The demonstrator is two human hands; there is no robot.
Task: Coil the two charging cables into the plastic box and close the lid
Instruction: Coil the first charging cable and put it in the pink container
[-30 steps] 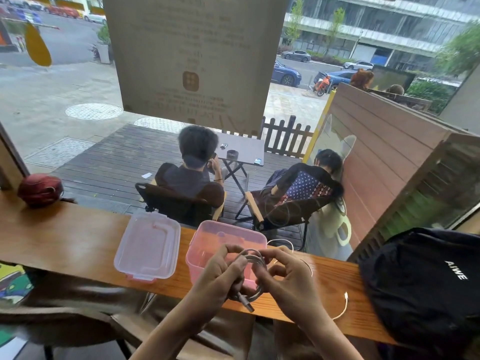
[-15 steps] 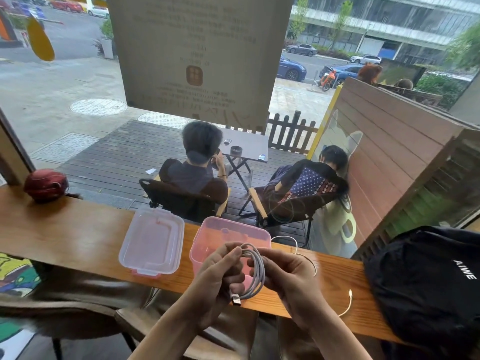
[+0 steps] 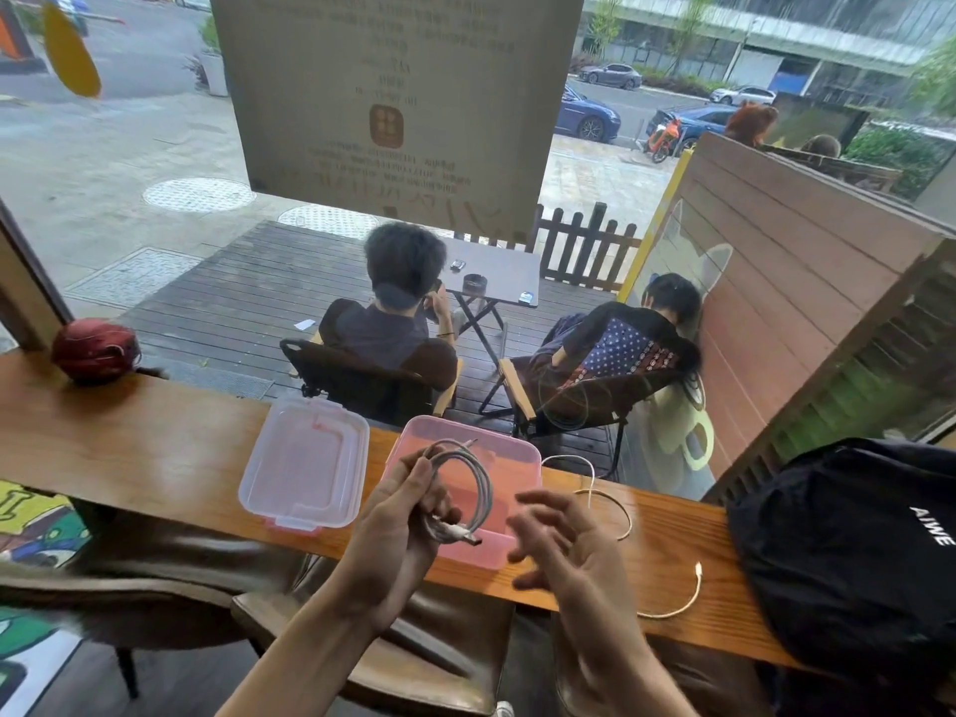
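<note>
A pink plastic box (image 3: 509, 447) stands open on the wooden counter (image 3: 155, 458). Its clear lid (image 3: 305, 463) lies flat just left of it. My left hand (image 3: 398, 520) grips a coiled white cable (image 3: 473, 489) over the box, with its USB plug sticking out to the right. To the right of the coil, my right hand (image 3: 564, 545) hovers with fingers spread and nothing in them, blurred by motion. A second white cable (image 3: 621, 514) lies loose on the counter right of the box, its end near the front edge.
A black backpack (image 3: 853, 551) fills the counter's right end. A dark red cap (image 3: 95, 349) sits at the far left by the window. Brown chairs (image 3: 362, 644) stand below the counter's front edge. Behind the glass, two people sit on a deck.
My right hand has let go of the coil and moved off to the right. The left hand now holds the coiled cable alone, raised over the box.
</note>
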